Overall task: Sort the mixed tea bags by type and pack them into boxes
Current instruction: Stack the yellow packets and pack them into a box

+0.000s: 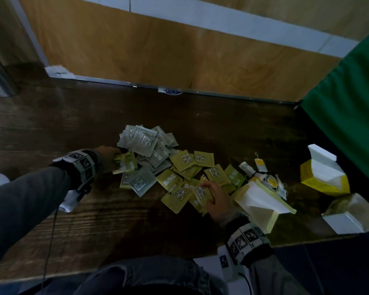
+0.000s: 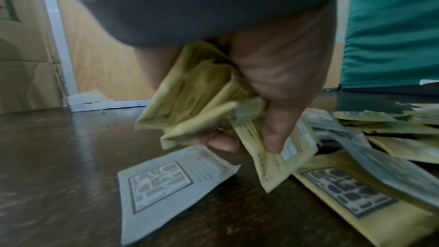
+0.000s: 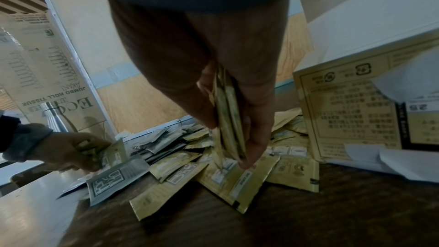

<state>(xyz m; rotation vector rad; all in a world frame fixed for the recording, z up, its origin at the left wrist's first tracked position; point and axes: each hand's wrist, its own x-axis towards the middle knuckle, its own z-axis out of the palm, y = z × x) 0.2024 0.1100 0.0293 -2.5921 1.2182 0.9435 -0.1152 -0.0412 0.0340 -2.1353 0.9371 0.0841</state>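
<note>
A mixed pile lies mid-table: grey tea bag sachets (image 1: 144,143) at the back left, yellow-green sachets (image 1: 188,159) in front and to the right. My left hand (image 1: 107,155) at the pile's left edge grips a bunch of yellow-green sachets (image 2: 194,89), thumb pressed on the outermost one (image 2: 277,155). My right hand (image 1: 216,198) at the pile's front right pinches a thin stack of yellow-green sachets (image 3: 229,117) edge-up between thumb and fingers. A loose grey sachet (image 2: 166,185) lies flat just under the left hand.
An open pale-yellow box (image 1: 262,207) lies right of my right hand, with white tagged tea bags (image 1: 266,177) behind it. An open bright-yellow box (image 1: 324,175) and another open box (image 1: 349,216) stand at the right edge. Green cloth (image 1: 349,92) hangs at right; a wall panel (image 1: 158,50) behind.
</note>
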